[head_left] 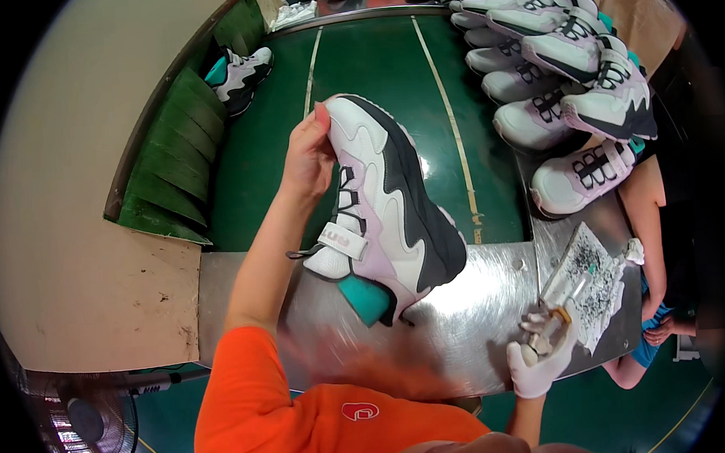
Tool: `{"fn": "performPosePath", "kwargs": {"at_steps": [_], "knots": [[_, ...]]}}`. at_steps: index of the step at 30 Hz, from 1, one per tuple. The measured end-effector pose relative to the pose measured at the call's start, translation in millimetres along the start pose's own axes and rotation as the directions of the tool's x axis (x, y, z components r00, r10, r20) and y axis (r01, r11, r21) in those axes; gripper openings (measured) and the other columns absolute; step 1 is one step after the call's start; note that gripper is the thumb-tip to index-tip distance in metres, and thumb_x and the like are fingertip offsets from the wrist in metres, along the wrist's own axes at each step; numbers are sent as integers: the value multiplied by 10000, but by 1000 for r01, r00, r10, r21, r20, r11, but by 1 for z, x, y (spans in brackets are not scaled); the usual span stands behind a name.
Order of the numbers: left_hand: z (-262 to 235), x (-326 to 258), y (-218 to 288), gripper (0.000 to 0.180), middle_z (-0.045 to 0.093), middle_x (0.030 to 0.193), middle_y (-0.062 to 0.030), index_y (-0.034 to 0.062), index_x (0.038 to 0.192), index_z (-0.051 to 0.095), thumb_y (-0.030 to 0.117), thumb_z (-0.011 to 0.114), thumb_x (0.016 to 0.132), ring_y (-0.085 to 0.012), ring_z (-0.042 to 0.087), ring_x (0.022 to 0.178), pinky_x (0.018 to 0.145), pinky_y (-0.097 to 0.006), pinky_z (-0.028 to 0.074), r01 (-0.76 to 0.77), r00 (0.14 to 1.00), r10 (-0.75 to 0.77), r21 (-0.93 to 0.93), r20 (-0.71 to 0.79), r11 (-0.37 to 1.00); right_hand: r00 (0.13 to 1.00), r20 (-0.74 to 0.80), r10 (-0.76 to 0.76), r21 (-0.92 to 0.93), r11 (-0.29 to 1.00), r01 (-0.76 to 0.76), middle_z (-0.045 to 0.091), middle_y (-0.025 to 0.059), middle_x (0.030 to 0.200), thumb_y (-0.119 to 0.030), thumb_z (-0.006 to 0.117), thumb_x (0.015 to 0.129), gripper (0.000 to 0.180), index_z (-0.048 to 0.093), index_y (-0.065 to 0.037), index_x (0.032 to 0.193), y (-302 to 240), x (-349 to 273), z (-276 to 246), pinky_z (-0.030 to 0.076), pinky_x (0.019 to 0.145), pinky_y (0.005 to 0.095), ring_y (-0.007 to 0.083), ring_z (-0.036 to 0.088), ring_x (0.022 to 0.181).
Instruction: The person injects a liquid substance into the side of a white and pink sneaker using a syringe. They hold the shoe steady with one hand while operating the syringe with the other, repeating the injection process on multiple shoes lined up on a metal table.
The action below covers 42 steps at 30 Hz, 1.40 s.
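A white and lilac sneaker (377,197) with a black midsole hangs tilted over the near edge of the green surface, its toe up. My left hand (309,147), bare, is closed round its toe. A teal insert (365,298) shows in the shoe's collar, and a white strap (343,240) crosses its upper. Low on the right, my right hand (541,356) wears a white glove and is closed on a small tool with a clear barrel and brass-coloured part (561,314). The tool's tip lies over a white sheet (591,284) covered in dark specks.
Similar sneakers (546,53) are piled at the right. Another shoe (244,75) sits at the far left by green flaps (170,154). A metal tabletop (481,302) borders the green belt (378,61). Another person's arm (647,220) is at the right; a fan (86,421) stands lower left.
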State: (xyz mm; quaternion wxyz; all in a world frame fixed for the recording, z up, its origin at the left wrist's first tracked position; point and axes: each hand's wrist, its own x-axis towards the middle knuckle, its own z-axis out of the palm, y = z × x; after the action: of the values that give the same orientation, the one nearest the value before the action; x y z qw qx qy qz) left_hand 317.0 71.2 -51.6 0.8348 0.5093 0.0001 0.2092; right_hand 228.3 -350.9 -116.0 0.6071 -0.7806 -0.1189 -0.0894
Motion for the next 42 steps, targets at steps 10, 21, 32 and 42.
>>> {"fn": "performPosePath", "kwargs": {"at_steps": [10,21,32,42], "knots": [[13,-13,-37,387,672,1022,-58,25,1099,608,379,478,1015,-134,642,939,850,-287,504,288,957,-282,-99,67,952,999,-42,1,-168,986,-8,546,169,1193,-196,856,595,979,355,78,1391,-11,0,2,493,853,331,231,573,971],[20,54,-26,305,670,891,-24,40,959,661,332,577,975,-116,621,789,718,-262,485,148,987,-142,87,-75,985,988,-146,-57,-455,890,-16,566,210,1171,-219,867,576,987,370,99,1367,-15,-15,5,503,877,370,295,606,1000],[-36,256,-171,443,564,1167,-276,-166,1104,498,172,686,888,-367,688,778,571,-448,623,115,878,-44,121,-477,986,929,-354,107,-272,939,-212,546,159,1156,-206,809,503,1040,365,57,1405,5,-22,8,455,778,294,163,545,808],[196,135,-116,906,694,910,-159,-63,1227,543,753,336,892,-210,670,647,468,-254,487,791,337,-764,275,551,547,968,-233,98,-263,951,-160,596,167,1105,-191,906,544,992,383,50,1352,-14,-14,-6,519,706,318,177,601,769]]}}
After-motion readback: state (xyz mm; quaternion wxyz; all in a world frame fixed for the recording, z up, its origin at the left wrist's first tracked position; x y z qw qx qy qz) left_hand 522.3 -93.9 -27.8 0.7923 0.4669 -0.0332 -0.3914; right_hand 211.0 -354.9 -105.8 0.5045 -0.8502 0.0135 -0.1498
